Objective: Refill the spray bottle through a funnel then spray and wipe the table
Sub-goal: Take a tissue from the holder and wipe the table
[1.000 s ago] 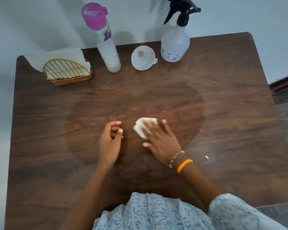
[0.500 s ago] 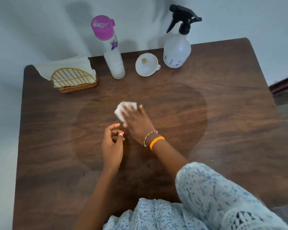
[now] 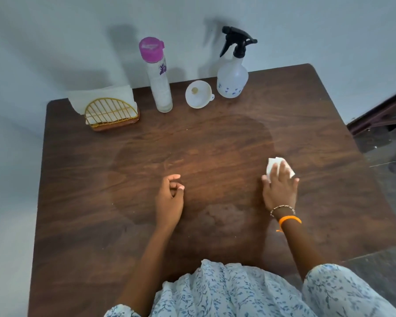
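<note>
- A row of four things was set along the far edge of the table [image 3: 329, 124], against the wall.
- The napkin holder [image 3: 111, 115] was placed farthest left, with napkins [image 3: 105, 94] stood in it.
- The tall bottle [image 3: 159, 81] was stood upright to its right.
- The funnel [image 3: 198, 94] was laid between the tall bottle and the spray bottle [image 3: 232, 76], just beside the latter.
- The left hand [image 3: 169, 200] was rested near the table's middle, nearer the front.
- The right hand [image 3: 279, 191] was laid flat well to its right, on a folded tissue [image 3: 272, 167] pressed against the tabletop.
</note>
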Available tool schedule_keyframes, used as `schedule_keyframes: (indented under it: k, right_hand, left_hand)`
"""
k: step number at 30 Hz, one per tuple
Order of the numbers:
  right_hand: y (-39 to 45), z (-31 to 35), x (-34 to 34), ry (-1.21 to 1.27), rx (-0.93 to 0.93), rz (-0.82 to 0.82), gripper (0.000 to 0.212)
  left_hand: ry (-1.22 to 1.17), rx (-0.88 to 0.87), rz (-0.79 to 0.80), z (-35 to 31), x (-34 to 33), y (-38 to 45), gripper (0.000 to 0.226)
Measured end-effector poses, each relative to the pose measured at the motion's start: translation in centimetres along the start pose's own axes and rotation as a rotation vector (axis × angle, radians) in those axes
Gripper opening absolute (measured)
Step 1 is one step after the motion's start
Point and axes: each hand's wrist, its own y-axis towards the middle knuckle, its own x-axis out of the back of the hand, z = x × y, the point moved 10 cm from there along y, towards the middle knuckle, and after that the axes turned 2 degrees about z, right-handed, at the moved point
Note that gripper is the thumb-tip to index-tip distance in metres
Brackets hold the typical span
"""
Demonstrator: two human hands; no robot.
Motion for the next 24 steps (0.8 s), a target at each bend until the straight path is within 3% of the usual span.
schedule_keyframes:
  k: [3, 7, 10, 13, 18, 21, 22, 24]
  right_hand:
    - [-4.4, 8.0, -2.1, -0.085, 0.312, 0.003, 0.060]
    - [-13.4, 17.8, -6.0, -0.073, 0.785, 0.126, 0.055]
    - [-18.9, 17.0, -8.0, -0.103, 1.060, 0.175, 0.052]
    - [-18.1, 11.2, -6.7, -0.121, 0.994, 0.097, 0.048]
    - [-8.8, 2.4, -2.8, -0.132, 0.490, 0.058, 0.053]
    - [-5.0, 1.3, -2.0, -0.066, 0.173, 0.098, 0.058]
    - [-5.1, 2.9, -2.1, -0.070, 0.203, 0.097, 0.059]
    - [-7.7, 8.2, -3.3, -0.181, 0.463, 0.053, 0.054]
  left_hand:
    - [0.016, 0.003, -0.033, 0.4, 1.0, -1.1, 0.028]
    - [0.047, -0.007, -0.116, 1.1, 3.1, -2.1, 0.029]
    - [0.089, -0.027, -0.068, 1.0, 2.6, -2.9, 0.028]
    - [0.116, -0.060, 0.018, 0.8, 0.5, -3.8, 0.026]
    - [0.140, -0.094, 0.143, 0.3, -3.1, -5.9, 0.022]
    - [0.154, -0.117, 0.114, -0.4, -3.5, -6.6, 0.023]
    - [0.154, -0.120, 0.090, -0.7, -3.4, -6.8, 0.023]
    - [0.158, -0.125, 0.042, -1.2, -3.2, -7.0, 0.024]
